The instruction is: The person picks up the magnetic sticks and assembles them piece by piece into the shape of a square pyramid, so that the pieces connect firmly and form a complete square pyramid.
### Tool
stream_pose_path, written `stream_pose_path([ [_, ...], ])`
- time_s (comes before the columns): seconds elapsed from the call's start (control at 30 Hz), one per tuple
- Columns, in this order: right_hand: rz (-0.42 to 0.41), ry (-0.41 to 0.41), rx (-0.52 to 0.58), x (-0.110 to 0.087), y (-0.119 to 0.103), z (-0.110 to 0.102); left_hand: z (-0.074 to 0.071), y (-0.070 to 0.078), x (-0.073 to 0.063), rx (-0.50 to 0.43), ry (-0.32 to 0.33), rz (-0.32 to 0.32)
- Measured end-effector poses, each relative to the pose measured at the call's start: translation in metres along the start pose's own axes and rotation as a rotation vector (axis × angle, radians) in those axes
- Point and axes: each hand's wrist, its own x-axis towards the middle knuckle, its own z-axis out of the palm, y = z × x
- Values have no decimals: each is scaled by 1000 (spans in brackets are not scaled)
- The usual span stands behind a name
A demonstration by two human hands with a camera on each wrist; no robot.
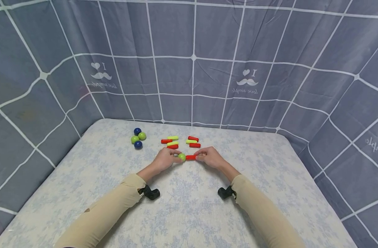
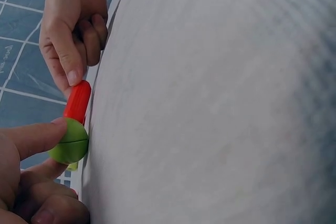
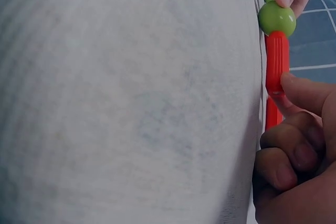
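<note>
My left hand (image 1: 165, 159) pinches a green ball (image 1: 181, 157) between thumb and forefinger, low over the middle of the table. The right hand (image 1: 210, 157) grips the outer end of a red rod (image 1: 190, 157) with thumb and forefinger. In the right wrist view, the rod (image 3: 277, 62) meets the ball (image 3: 277, 19) end-on, its near end against the ball's surface. The left wrist view shows the same ball (image 2: 70, 142) with a dark seam around it, and the short, ribbed rod (image 2: 78, 100) lined up beside it.
Beyond the hands lie two groups of red and yellow rods, one left (image 1: 172, 143) and one right (image 1: 194, 145). Farther left sit two blue balls (image 1: 138, 145) and two green balls (image 1: 135, 139). A grey gridded curtain (image 1: 173, 75) encloses the table's (image 1: 189, 206) back and sides.
</note>
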Motion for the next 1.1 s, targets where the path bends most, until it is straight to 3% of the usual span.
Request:
stream_pose_path([
  [0.3,-1,85,-67,-6,-3,1,3,1,-1,-15,22,8],
  [0.53,26,43,-76,-12,-10,4,4,3,-3,24,42,16],
  [0.7,30,30,-63,-14,-10,4,5,3,-5,39,21,12],
  [1.1,33,24,-21,-16,-9,8,10,2,-10,33,-48,79],
])
